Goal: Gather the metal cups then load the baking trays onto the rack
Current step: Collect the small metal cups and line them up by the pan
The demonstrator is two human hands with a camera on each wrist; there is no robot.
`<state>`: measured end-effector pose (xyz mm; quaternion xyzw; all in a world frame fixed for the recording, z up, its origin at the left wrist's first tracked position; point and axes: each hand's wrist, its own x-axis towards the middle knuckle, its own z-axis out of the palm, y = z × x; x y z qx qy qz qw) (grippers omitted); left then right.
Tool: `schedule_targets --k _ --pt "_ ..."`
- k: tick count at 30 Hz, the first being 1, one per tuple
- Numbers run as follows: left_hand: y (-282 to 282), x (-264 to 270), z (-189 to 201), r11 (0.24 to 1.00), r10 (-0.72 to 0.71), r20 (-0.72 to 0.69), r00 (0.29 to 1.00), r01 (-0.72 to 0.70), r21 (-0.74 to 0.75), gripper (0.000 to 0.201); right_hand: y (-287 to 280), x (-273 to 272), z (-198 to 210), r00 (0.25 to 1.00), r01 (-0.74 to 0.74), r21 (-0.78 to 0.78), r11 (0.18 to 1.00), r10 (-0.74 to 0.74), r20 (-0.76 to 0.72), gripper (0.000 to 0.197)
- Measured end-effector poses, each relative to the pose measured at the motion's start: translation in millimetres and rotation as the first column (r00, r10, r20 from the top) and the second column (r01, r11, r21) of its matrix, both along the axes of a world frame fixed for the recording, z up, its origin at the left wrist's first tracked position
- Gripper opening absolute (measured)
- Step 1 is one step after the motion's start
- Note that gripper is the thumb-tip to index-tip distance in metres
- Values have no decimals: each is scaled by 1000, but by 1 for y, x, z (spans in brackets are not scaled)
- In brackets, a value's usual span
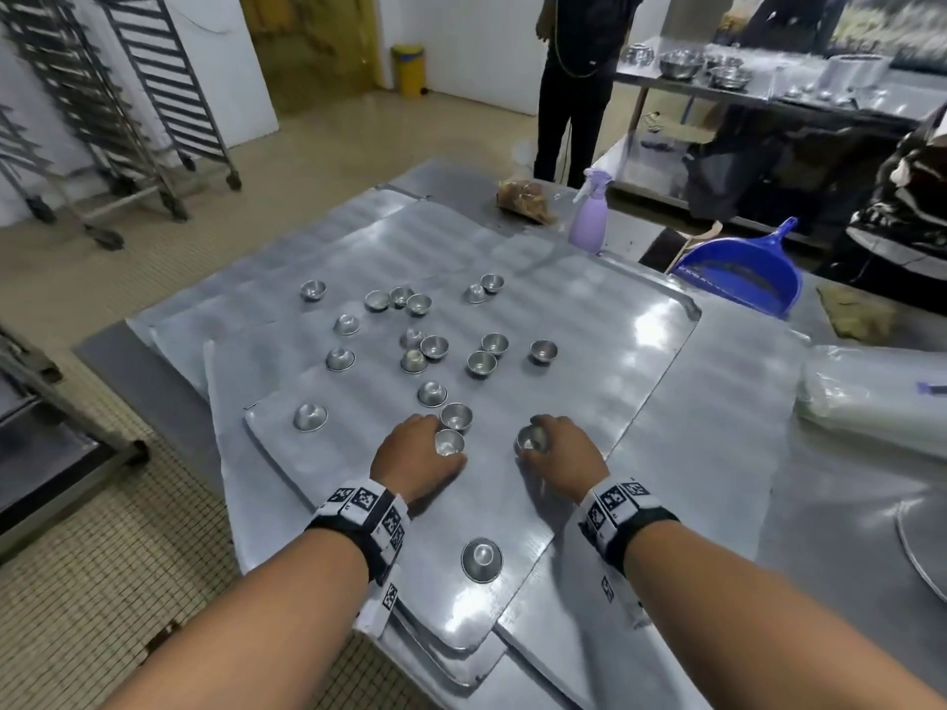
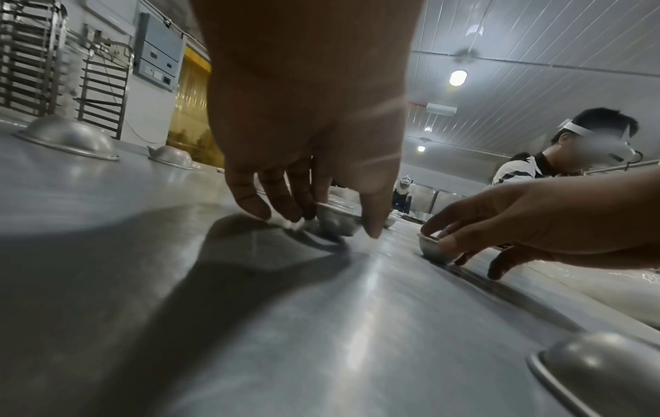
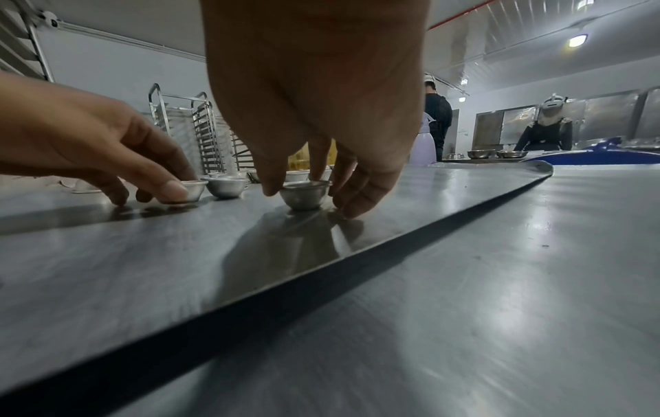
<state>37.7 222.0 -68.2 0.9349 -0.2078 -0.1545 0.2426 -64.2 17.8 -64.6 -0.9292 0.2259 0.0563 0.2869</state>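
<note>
From the head view, I am pinching one metal cup with my left hand and another cup with my right hand, both standing on the top baking tray. The left wrist view is showing fingers curling around the rim; the right wrist view is showing fingertips straddling the upright cup.

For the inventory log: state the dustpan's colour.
The dustpan is blue; the head view shows it best.

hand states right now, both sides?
Left hand: fingers pinching an upright metal cup on the top baking tray.
Right hand: fingers curled round another upright cup on the same tray.
</note>
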Motion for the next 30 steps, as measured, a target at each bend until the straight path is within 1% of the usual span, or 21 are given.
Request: schedule_targets --k 2,5,8,11,14,16,22,25,30 --pt "-5 -4 2 1000 -20 12 1000 21 -13 32 2 -7 1 1000 0 -16 1000 0 9 53" --pt "-18 -13 4 995 -93 37 995 93 -21 39 2 -21 3 1000 5 -57 998 -3 19 46" --pt "-37 -24 5 982 -187 69 980 188 -18 47 -10 -41 6 1000 23 -68 997 -23 9 51" --pt "-64 -42 9 957 -288 56 956 289 -7 50 -32 -70 6 998 56 -41 998 -56 -7 51" --pt "-97 -67 14 918 -396 59 916 395 23 50 -56 -110 6 994 109 -8 994 -109 2 61" --pt "-121 -90 16 895 -447 44 894 446 26 51 -72 -140 5 989 149 0 989 -149 4 61" --pt "-198 -179 15 817 -575 0 818 575 45 56 -130 -244 2 969 247 -1 969 -247 29 43" --pt "-234 -226 11 786 -616 -26 788 616 44 55 -159 -297 -6 955 296 2 955 -296 3 49" --pt "-286 -301 -4 748 -660 -86 746 664 24 52 -200 -377 -21 921 388 -1 922 -388 -13 51"
